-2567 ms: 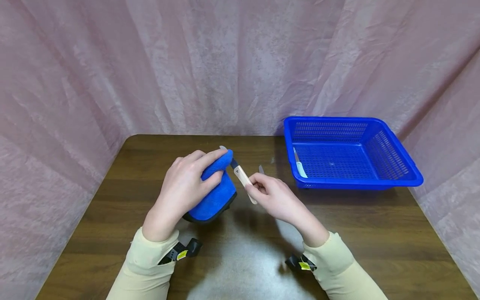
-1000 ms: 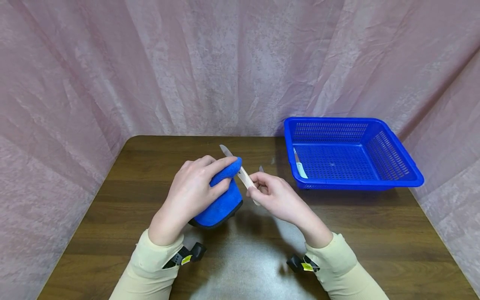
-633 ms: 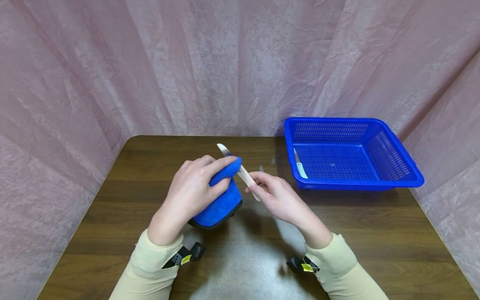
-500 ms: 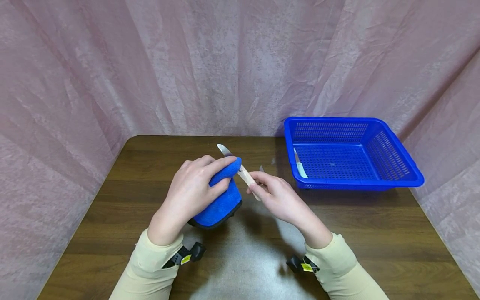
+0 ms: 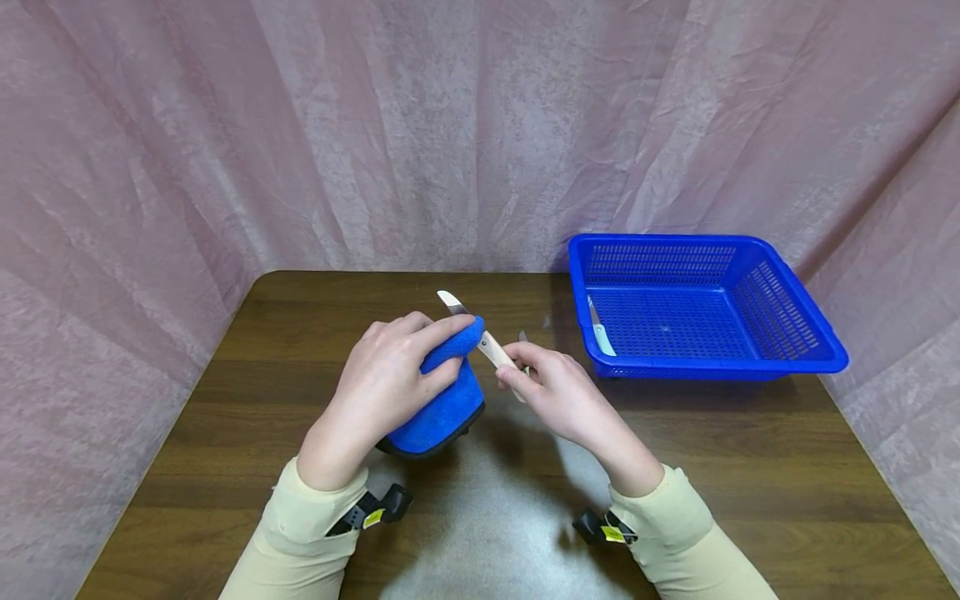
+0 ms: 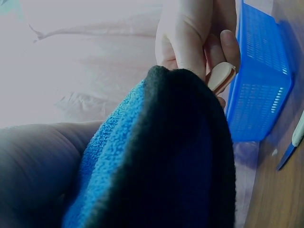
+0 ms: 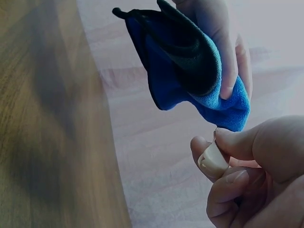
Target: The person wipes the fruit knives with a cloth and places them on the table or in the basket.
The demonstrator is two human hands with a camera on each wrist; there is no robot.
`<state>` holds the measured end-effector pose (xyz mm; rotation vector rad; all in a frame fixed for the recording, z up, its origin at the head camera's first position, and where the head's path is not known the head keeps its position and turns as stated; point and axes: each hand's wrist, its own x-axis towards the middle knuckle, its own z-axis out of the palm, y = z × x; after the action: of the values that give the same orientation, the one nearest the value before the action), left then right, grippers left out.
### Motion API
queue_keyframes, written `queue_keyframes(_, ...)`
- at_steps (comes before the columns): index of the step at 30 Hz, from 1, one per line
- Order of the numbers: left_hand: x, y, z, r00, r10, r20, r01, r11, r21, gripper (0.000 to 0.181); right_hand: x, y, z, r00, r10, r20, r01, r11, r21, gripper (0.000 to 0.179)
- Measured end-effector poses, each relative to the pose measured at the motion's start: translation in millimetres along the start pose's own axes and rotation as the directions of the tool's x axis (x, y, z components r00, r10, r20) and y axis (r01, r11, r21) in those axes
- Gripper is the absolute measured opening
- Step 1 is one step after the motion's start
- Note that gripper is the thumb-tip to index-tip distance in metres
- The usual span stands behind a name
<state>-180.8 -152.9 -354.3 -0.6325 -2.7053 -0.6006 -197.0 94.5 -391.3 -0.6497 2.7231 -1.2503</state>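
The cream-handled knife (image 5: 492, 350) is held above the wooden table (image 5: 750, 467), to the left of the blue plastic basket (image 5: 712, 367). A blue cloth (image 5: 442, 412) is folded over part of its blade – the left hand (image 5: 386, 367) pinches this cloth between thumb and fingers. The right hand (image 5: 558, 387), nearer to the basket, grips the handle with curled fingers. A partly hidden knife (image 6: 298, 133) lies just beside the basket – and a pale-handled knife (image 5: 603, 340) lies inside, along its left wall.
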Motion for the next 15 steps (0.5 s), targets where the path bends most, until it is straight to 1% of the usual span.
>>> queue_keyframes(6,0.6,1.6,0.2,1.0,0.003,0.022,-0.003,1.0,0.001,0.051,0.4,-0.2,0.4,1.0,-0.001,-0.004,0.001,1.0,-0.001,0.01)
queue_keyframes(15,-0.1,-0.2,-0.1,1.0,-0.002,0.014,0.002,1.0,0.002,0.05,-0.3,-0.7,0.4,1.0,0.0,-0.017,0.001,1.0,0.011,0.012)
